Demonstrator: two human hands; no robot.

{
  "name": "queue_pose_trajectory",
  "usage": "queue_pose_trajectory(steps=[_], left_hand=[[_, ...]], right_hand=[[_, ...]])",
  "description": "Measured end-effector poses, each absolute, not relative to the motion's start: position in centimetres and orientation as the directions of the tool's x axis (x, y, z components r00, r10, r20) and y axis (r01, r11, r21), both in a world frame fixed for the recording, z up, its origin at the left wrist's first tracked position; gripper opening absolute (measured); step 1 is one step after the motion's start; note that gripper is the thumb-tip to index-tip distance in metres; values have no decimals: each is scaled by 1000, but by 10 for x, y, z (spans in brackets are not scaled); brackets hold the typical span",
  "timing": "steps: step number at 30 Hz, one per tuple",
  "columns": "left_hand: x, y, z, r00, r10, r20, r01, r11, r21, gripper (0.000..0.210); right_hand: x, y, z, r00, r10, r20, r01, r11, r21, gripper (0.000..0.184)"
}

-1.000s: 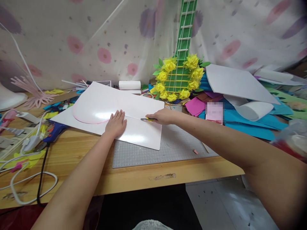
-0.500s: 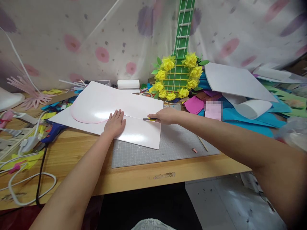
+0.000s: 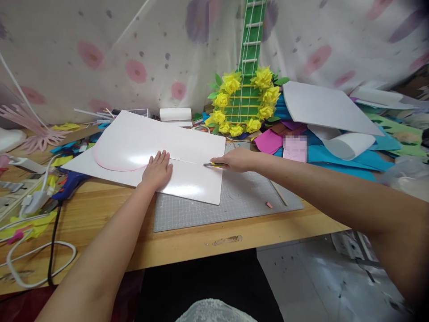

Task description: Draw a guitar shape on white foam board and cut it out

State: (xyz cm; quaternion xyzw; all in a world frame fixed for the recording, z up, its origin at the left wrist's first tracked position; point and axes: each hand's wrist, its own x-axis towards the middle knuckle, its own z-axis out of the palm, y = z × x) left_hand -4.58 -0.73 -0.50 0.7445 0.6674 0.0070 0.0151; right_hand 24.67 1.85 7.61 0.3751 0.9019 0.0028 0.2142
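Observation:
A glossy white board (image 3: 187, 183) lies partly on the grey cutting mat (image 3: 254, 205), its left end over the wooden table. A curved pink line is drawn on its left part, and a thin straight cut line runs across its right part. My left hand (image 3: 157, 171) rests flat on the board with fingers stretched, just left of that line. My right hand (image 3: 238, 160) is closed around a yellow-and-black utility knife (image 3: 216, 164), its blade low over the board near the right edge. Whether the tip touches is too small to tell.
A green guitar-shaped piece (image 3: 247, 100) with yellow paper flowers stands behind. A pink eraser (image 3: 269, 205) and a thin stick (image 3: 279, 193) lie on the mat. Coloured paper (image 3: 342, 158) is heaped right; a blue glue gun (image 3: 70, 184) and cables are at left.
The whole view has shifted slightly. My right hand and the knife have moved a little to the right, toward the board's edge. My left hand stays pressed on the board.

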Motion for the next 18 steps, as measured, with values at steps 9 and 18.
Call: queue_pose_trajectory(steps=[9, 18], left_hand=[[-45, -7, -3, 106, 994, -21, 994, -106, 36, 60], [-44, -7, -2, 105, 994, -32, 994, -104, 40, 60]], right_hand=[[261, 14, 74, -641, 677, -361, 662, 726, 185, 48], [270, 12, 77, -623, 685, -378, 677, 714, 177, 49]])
